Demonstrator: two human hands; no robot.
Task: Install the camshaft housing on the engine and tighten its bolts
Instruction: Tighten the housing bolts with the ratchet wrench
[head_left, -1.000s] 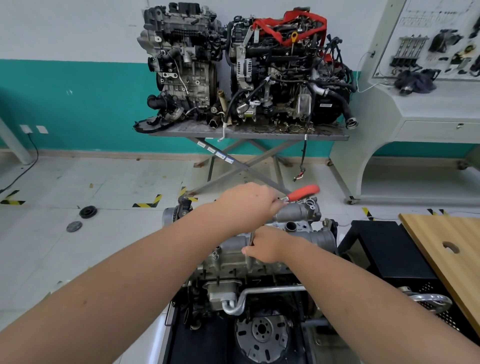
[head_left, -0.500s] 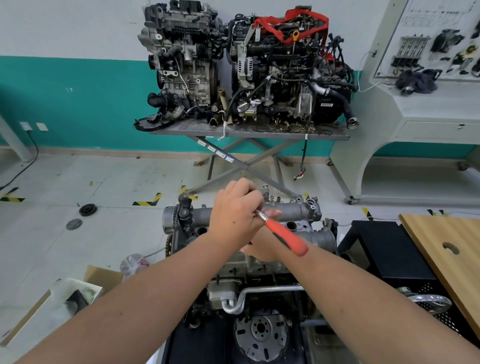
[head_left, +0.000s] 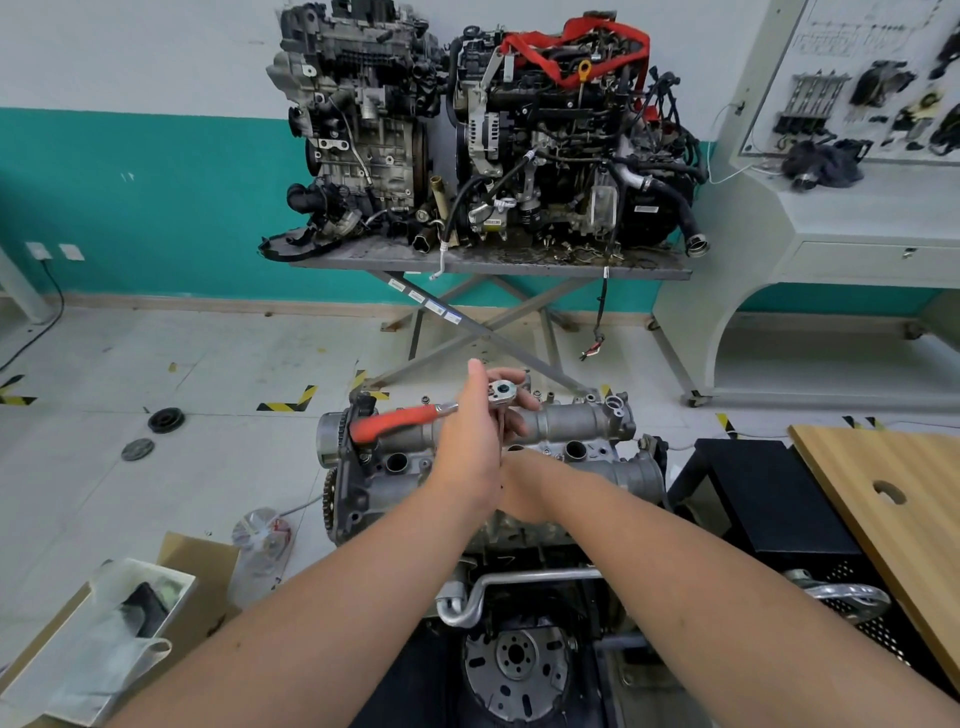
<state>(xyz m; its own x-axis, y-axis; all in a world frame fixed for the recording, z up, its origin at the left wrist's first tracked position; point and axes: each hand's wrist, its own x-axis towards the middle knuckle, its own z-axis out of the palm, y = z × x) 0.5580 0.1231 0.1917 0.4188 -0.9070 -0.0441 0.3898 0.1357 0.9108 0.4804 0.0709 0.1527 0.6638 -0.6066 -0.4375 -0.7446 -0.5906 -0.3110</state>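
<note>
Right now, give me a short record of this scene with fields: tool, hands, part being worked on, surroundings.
tool: ratchet wrench, red handle pointing left
left hand: at the wrench head
right hand: mostly hidden behind the left, low on the wrench shaft
part: camshaft housing seated on the engine
surroundings: two engines on a stand; wooden board at right

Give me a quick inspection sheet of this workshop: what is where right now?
Surface: pale tiled floor with hazard tape.
Job's things: camshaft housing sits on the engine; red-handled ratchet stands over it.
Clutter: cardboard box, plastic bottle, two black discs.
Hands: left hand at the ratchet head; right hand low behind it, grip hidden.
Cables: black cord from wall sockets.
Surroundings: two engines on a scissor stand; wooden board.
</note>
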